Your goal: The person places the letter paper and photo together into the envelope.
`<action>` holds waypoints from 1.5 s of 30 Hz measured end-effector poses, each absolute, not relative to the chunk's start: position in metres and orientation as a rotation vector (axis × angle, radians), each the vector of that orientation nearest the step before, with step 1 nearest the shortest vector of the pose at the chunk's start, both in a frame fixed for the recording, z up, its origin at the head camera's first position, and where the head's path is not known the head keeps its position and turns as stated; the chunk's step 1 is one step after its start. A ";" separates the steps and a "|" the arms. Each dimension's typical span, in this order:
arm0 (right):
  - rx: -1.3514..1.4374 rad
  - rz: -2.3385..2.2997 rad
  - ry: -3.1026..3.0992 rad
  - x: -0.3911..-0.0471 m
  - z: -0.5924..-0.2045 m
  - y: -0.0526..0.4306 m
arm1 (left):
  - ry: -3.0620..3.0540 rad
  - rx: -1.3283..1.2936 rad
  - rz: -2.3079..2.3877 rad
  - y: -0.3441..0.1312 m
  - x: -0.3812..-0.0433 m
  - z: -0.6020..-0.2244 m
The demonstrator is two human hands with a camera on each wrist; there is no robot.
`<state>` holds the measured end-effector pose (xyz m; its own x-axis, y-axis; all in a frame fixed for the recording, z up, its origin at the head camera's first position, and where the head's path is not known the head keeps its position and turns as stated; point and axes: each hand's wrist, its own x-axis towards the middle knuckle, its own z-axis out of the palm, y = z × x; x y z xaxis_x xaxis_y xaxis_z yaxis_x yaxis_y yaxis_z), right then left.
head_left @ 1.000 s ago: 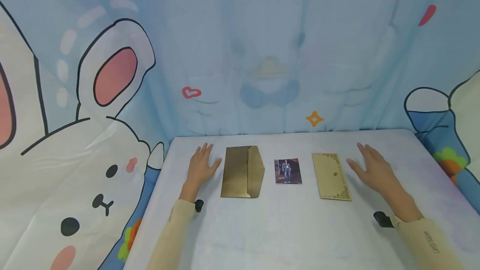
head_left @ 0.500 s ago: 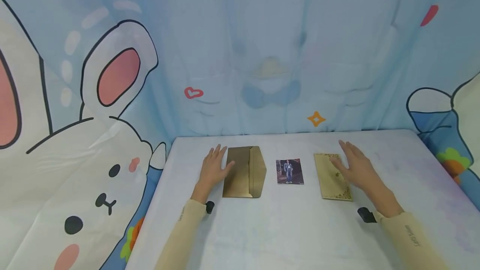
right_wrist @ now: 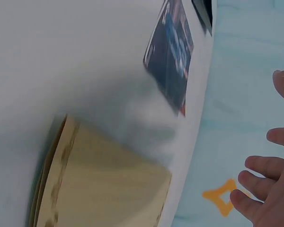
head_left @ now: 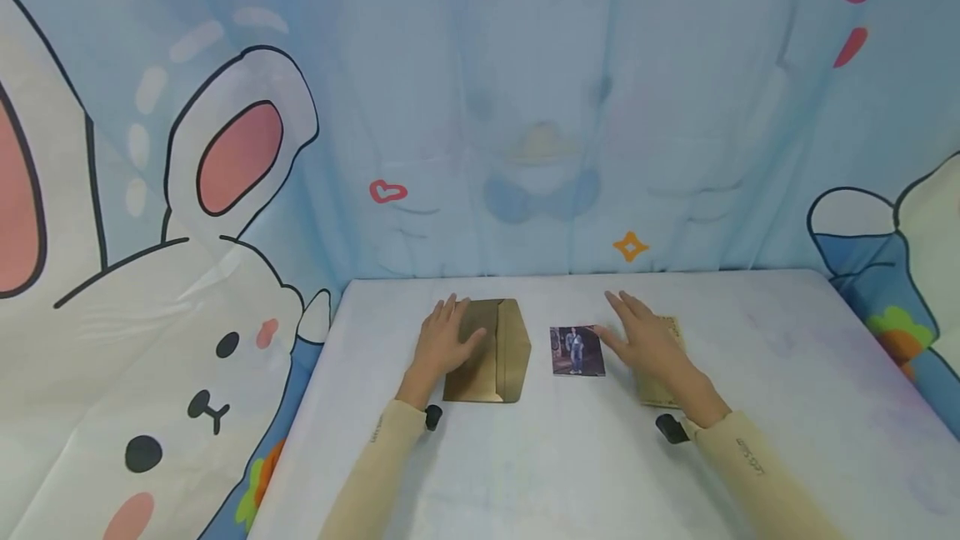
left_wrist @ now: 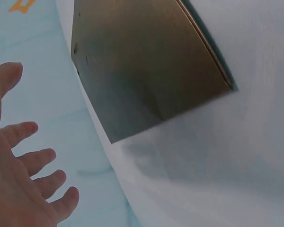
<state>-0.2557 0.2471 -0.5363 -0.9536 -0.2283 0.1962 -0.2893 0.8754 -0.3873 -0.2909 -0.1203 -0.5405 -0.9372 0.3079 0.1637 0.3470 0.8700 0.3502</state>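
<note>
My left hand [head_left: 441, 344] hovers at the left part of a gold envelope [head_left: 512, 348], fingers extended and holding nothing. The envelope lies with its pointed flap opened out to the right; the left wrist view shows its smooth gold body [left_wrist: 142, 61] below the spread hand. My right hand [head_left: 647, 346] is held over a folded gold card [head_left: 660, 390] with ornate corner printing, covering much of it in the head view. Its thumb reaches toward a small photo [head_left: 576, 351] of a standing person. In the right wrist view the card [right_wrist: 109, 179] and photo [right_wrist: 170, 56] lie apart beneath the hand.
A white cloth covers the table [head_left: 555, 465]. Behind it hangs a light blue curtain [head_left: 480, 107] with cartoon prints, including a large white rabbit [head_left: 247, 340] at the left. A dark wrist camera [head_left: 671, 429] sits under the right cuff.
Both hands have moved inward: the right one swept left from beside the card to over it, nearing the photo, and the left one shifted right over the envelope's edge. The items stayed put.
</note>
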 end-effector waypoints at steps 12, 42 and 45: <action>0.588 0.583 -2.859 -0.262 -0.551 0.189 | -2.983 -0.532 -0.546 -0.106 -0.286 -0.545; 0.894 0.330 -2.972 -0.265 -0.571 0.104 | -3.183 -0.617 -0.217 -0.089 -0.287 -0.563; 0.903 0.317 -2.963 -0.266 -0.571 0.105 | -3.196 -0.630 -0.212 -0.088 -0.289 -0.563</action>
<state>-0.2661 0.1047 -0.5707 -0.8316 -0.5488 0.0857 -0.5545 0.8112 -0.1858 -0.2894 -0.0883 -0.5634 -0.9183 0.3844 -0.0948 0.3685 0.9174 0.1501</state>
